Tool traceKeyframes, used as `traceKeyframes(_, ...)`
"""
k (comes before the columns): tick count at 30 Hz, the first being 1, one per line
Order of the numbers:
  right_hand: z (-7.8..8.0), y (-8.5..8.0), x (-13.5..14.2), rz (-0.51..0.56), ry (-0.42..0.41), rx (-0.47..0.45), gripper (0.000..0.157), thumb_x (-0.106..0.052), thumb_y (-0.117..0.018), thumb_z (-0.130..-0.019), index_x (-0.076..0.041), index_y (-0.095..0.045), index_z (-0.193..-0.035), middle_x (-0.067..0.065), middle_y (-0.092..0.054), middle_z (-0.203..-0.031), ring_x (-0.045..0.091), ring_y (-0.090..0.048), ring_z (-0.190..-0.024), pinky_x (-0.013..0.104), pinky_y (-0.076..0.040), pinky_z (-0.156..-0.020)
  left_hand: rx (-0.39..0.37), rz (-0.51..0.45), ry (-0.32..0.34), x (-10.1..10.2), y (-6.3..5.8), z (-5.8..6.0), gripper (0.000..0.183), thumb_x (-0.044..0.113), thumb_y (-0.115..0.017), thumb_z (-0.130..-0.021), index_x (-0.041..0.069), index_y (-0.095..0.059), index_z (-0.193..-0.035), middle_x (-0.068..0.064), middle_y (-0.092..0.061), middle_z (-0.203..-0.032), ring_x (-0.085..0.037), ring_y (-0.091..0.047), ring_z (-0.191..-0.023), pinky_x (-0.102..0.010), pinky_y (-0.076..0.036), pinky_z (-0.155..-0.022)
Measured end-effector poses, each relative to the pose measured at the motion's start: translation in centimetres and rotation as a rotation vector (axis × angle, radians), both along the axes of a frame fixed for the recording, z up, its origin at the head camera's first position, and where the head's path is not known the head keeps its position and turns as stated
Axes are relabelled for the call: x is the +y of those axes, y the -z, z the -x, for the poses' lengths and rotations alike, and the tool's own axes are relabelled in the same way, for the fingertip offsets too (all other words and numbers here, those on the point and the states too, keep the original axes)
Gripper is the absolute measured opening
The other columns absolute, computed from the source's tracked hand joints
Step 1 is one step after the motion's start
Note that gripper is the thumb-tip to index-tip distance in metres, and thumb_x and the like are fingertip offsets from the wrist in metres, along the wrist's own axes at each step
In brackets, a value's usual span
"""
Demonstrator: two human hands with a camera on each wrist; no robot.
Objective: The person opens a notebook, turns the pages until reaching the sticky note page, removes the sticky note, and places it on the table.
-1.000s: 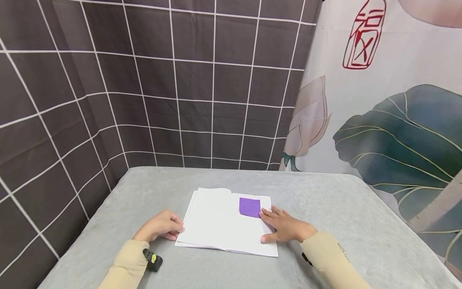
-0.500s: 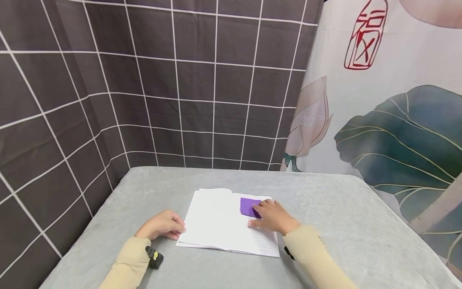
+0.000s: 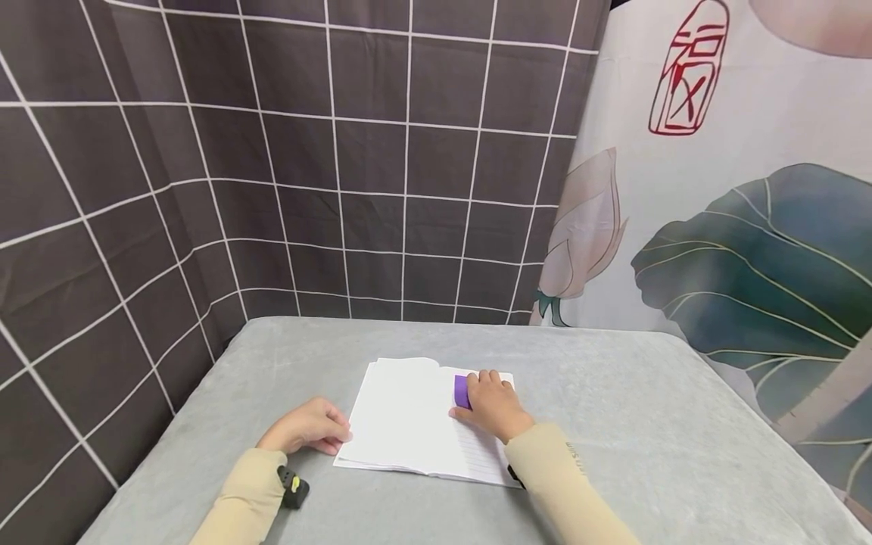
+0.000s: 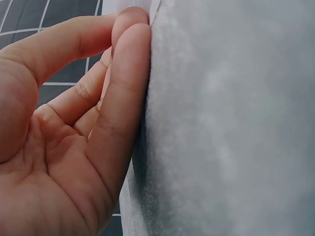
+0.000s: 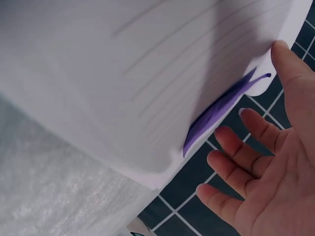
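Observation:
An open notebook [image 3: 402, 416] with white pages, ruled on the right, lies flat on the table. At its left edge my left hand [image 3: 309, 425] pinches the paper between thumb and fingertips; in the left wrist view the fingertips [image 4: 130, 42] meet at the page edge. A purple sticky note [image 3: 461, 391] is on the upper right page, partly hidden behind my right hand [image 3: 493, 406]. In the right wrist view the note [image 5: 216, 113] stands up a little from the ruled page. The right fingers are spread and loosely bent above it, and the thumb [image 5: 285, 59] touches the page.
A grey cloth-covered table [image 3: 613, 409] spreads around the notebook. Behind it hangs a dark curtain [image 3: 368, 151] with white grid lines, and at the right a white curtain [image 3: 627, 197] with lotus prints. A black wrist camera [image 3: 294, 488] sits on the left wrist.
My right hand has moved left from the page's right edge, over the purple sticky note, covering more of it. The left hand has stayed at the left edge.

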State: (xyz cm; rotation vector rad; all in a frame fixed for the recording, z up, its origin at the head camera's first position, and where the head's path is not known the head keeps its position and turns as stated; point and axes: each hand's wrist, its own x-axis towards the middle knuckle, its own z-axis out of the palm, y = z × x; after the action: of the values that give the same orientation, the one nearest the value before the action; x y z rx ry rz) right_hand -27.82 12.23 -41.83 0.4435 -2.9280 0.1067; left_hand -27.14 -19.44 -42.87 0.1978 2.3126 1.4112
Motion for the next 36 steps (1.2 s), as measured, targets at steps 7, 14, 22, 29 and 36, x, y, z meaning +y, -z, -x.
traceKeyframes(7, 0.0, 0.3, -0.2, -0.052, 0.008, 0.073, 0.04, -0.038, -0.07, -0.085, -0.001, -0.057, -0.093, 0.013, -0.054, -0.083, 0.027, -0.051, -0.081, 0.044, -0.048, -0.068, -0.005, 0.007, -0.008, 0.0, 0.0, 0.0, 0.012, 0.001, -0.068, -0.077, -0.005, -0.065, -0.086, 0.001, -0.058, -0.067, -0.006, -0.056, -0.055, -0.02, -0.053, -0.056)
traceKeyframes(14, -0.1, 0.3, 0.0, -0.034, -0.035, 0.152, 0.022, -0.022, -0.068, -0.085, -0.004, -0.059, -0.078, 0.011, -0.059, -0.076, 0.028, -0.058, -0.073, 0.044, -0.048, -0.059, -0.009, 0.011, -0.013, 0.1, 0.3, 0.2, 0.011, 0.0, -0.068, -0.077, -0.005, -0.065, -0.086, 0.001, -0.058, -0.067, -0.006, -0.056, -0.056, -0.021, -0.053, -0.056)
traceKeyframes(22, 0.1, -0.3, 0.3, 0.023, -0.037, 0.157, 0.027, -0.017, -0.07, -0.082, -0.01, -0.056, -0.061, 0.007, -0.063, -0.065, 0.027, -0.062, -0.063, 0.044, -0.049, -0.055, -0.003, 0.018, -0.003, 0.0, 0.3, 0.2, 0.011, 0.001, -0.068, -0.077, -0.005, -0.065, -0.086, 0.001, -0.059, -0.067, -0.005, -0.056, -0.056, -0.02, -0.052, -0.055)
traceKeyframes(29, 0.6, -0.9, 1.1, 0.116, 0.04, 0.087, 0.035, -0.016, -0.069, -0.085, -0.014, -0.048, -0.057, -0.002, -0.047, -0.055, 0.015, -0.041, -0.054, 0.034, -0.039, -0.051, -0.002, 0.029, -0.015, 0.1, 0.3, 0.3, 0.011, 0.001, -0.068, -0.077, -0.005, -0.065, -0.086, 0.0, -0.059, -0.067, -0.006, -0.056, -0.056, -0.021, -0.053, -0.056)
traceKeyframes(36, 0.8, -1.2, 2.1, 0.244, 0.148, -0.005, 0.02, -0.018, -0.067, -0.087, -0.01, -0.062, -0.069, -0.001, -0.056, -0.061, 0.013, -0.045, -0.055, 0.027, -0.037, -0.051, 0.006, 0.042, -0.012, 0.1, 0.3, 0.3, 0.012, 0.001, -0.069, -0.077, -0.005, -0.066, -0.087, 0.0, -0.06, -0.068, -0.006, -0.057, -0.055, -0.021, -0.053, -0.055)
